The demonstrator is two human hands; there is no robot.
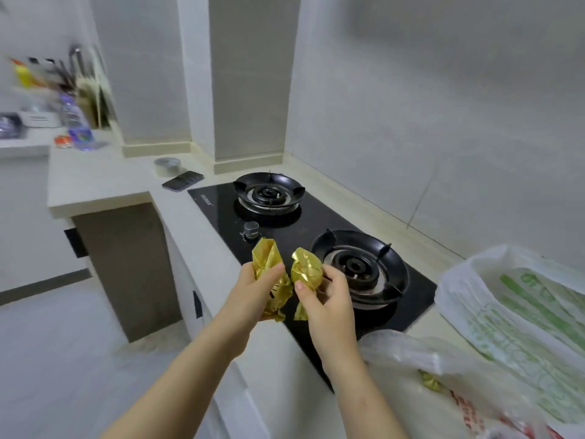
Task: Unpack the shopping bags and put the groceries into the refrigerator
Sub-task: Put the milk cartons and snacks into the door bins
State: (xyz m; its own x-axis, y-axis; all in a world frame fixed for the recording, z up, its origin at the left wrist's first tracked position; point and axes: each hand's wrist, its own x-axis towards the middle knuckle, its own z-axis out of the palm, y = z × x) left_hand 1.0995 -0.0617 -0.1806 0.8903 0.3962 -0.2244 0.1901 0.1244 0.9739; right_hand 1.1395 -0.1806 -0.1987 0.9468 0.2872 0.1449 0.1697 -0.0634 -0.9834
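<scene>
My left hand (259,289) is curled round one crinkled gold packet (267,258). My right hand (326,296) pinches a second packet (307,269) between thumb and fingers. Both hover above the front edge of the black stove (304,223), near its front burner (357,267). Two plastic bags (512,312) sit on the counter (421,247) to my right, and a gold piece (429,380) shows inside the nearer one. No fridge is in view. The foil looks slippery. A loose pinch could drop a packet onto the burner or floor (63,343), and squeezing harder might crush the contents.
</scene>
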